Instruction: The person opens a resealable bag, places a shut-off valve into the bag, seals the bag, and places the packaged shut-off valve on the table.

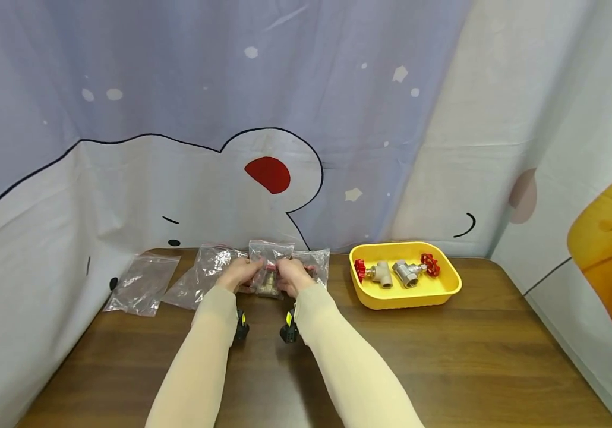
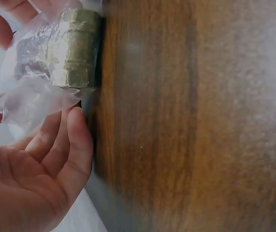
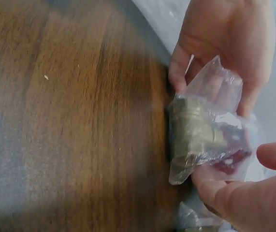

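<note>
Gripped by the left hand and right hand is a clear bag, with a brass valve already inside, near the table's back edge. Bagging seems partly done: two valves are left loose in the yellow tray.

Brown wooden table before a pale cartoon-printed cloth with a red patch
</note>
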The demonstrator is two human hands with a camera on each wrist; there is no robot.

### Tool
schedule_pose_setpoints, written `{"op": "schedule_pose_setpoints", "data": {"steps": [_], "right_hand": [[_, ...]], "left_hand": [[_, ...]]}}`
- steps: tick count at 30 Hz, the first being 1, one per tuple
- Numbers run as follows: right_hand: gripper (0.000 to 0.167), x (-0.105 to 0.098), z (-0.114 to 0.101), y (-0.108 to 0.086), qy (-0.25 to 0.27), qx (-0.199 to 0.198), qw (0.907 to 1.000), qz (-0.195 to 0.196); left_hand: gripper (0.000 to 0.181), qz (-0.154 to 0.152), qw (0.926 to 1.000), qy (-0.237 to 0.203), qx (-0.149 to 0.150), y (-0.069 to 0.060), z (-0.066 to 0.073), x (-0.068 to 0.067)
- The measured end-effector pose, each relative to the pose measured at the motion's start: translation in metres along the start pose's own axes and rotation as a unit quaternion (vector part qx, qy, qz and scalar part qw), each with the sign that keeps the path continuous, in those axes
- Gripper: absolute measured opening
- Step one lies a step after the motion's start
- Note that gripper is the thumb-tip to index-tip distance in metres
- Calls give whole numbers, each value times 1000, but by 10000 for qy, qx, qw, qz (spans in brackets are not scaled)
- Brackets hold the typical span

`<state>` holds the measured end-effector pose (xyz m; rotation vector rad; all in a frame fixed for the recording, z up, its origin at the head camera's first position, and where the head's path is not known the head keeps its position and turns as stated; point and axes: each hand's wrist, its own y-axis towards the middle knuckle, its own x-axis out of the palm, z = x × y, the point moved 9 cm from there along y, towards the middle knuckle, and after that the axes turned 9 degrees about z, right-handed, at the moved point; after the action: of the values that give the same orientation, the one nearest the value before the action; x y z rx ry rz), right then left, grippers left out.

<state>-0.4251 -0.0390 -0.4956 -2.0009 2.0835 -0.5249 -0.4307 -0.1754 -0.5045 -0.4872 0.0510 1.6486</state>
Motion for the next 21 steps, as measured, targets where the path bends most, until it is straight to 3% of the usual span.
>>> {"op": "schedule_pose_setpoints", "data": {"steps": [8, 17, 21], "right_hand": [[14, 1, -12, -11, -444, -673, 9964, 256], [30, -3, -20, -24, -896, -1000, 9909, 118], [32, -5, -25, -31, -1100, -1123, 9876, 18]], "left_hand": [[40, 221, 9994, 89, 258, -6, 2, -4], [39, 383, 9968, 517, 464, -17, 11, -13], [43, 468, 9931, 833, 682, -21, 18, -25]]}}
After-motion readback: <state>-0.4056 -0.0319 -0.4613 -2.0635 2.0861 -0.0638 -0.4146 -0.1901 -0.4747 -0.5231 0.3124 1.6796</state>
